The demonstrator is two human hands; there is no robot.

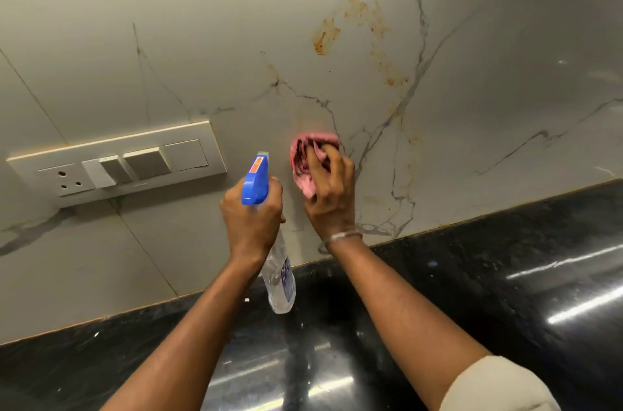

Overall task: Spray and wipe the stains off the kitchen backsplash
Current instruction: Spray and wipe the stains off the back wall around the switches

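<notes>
The pale marble-look backsplash [209,39] carries orange-brown stains [325,36] above centre, with more smears [392,77] trailing down to the right. My right hand [332,195] presses a crumpled pink cloth [305,157] against the wall, below the stains. My left hand [251,218] grips the neck of a clear spray bottle [281,279] with a blue trigger head [256,181], its nozzle pointing at the wall just left of the cloth.
A white switch and socket plate [118,164] is mounted on the wall to the left of the bottle. A glossy black stone counter [505,275] runs along the bottom of the backsplash, under my arms.
</notes>
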